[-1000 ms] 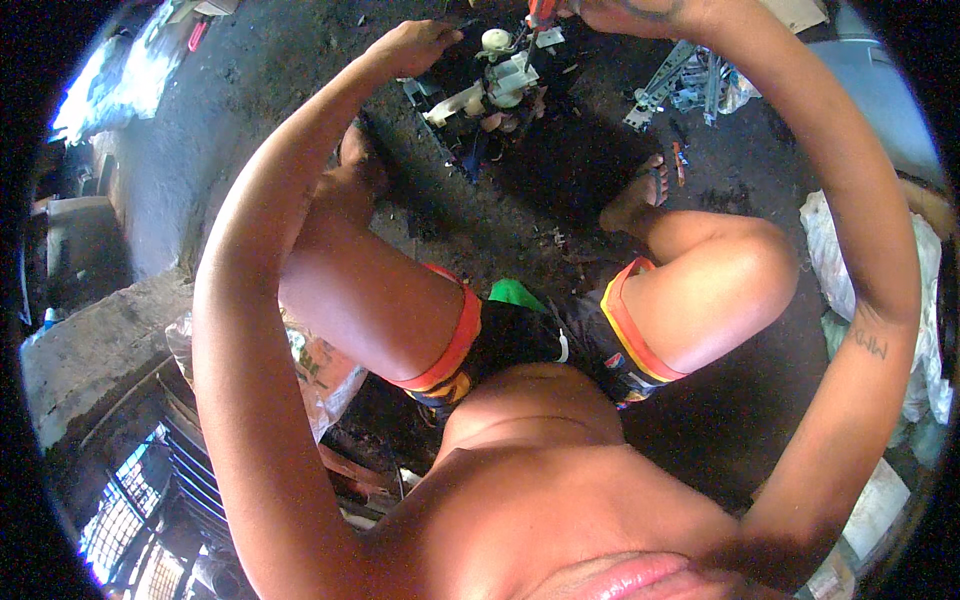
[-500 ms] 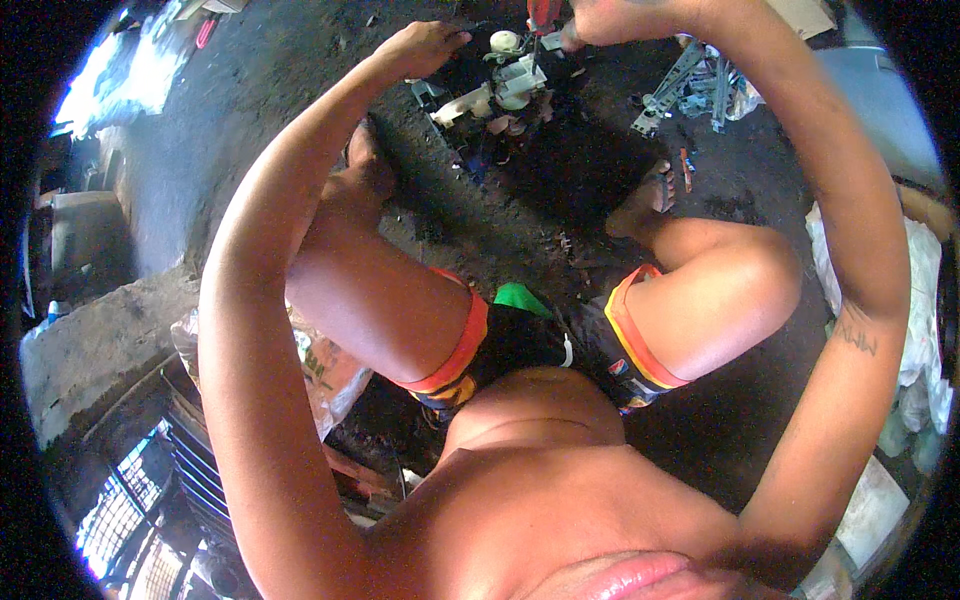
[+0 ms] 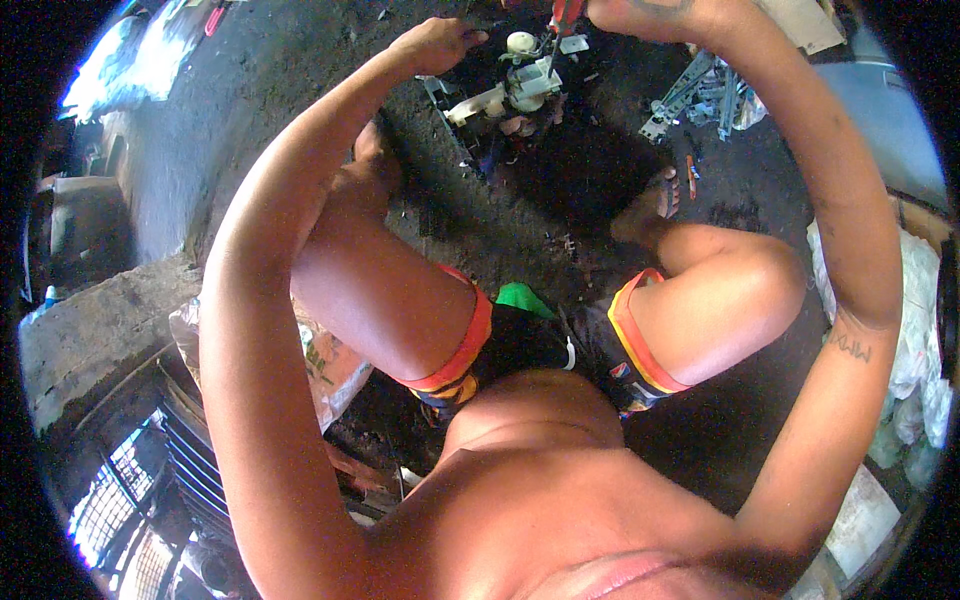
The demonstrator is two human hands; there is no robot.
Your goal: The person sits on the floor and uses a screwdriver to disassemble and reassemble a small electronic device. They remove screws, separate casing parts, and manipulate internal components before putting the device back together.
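At the top of the view, my right hand (image 3: 645,18) is partly cut off by the edge. It is closed around a red-handled screwdriver (image 3: 566,14), whose shaft points down at a dismantled machine assembly (image 3: 530,85) of white and dark parts on the ground. A round whitish part (image 3: 520,42) sits at the assembly's far side. My left hand (image 3: 445,45) is at the assembly's far left edge, fingers curled in; what they grip is too dark to make out.
A pile of metal brackets and strips (image 3: 690,95) lies to the right. Near my right foot is a small orange stick-like item (image 3: 691,177). Pale plastic bags (image 3: 910,330) are at far right, and a concrete ledge (image 3: 105,335) runs along the left.
The assembly and the ground appear shifted slightly right and down. The screwdriver has also shifted slightly right, still in my right hand; my left hand remains at the assembly's left edge.
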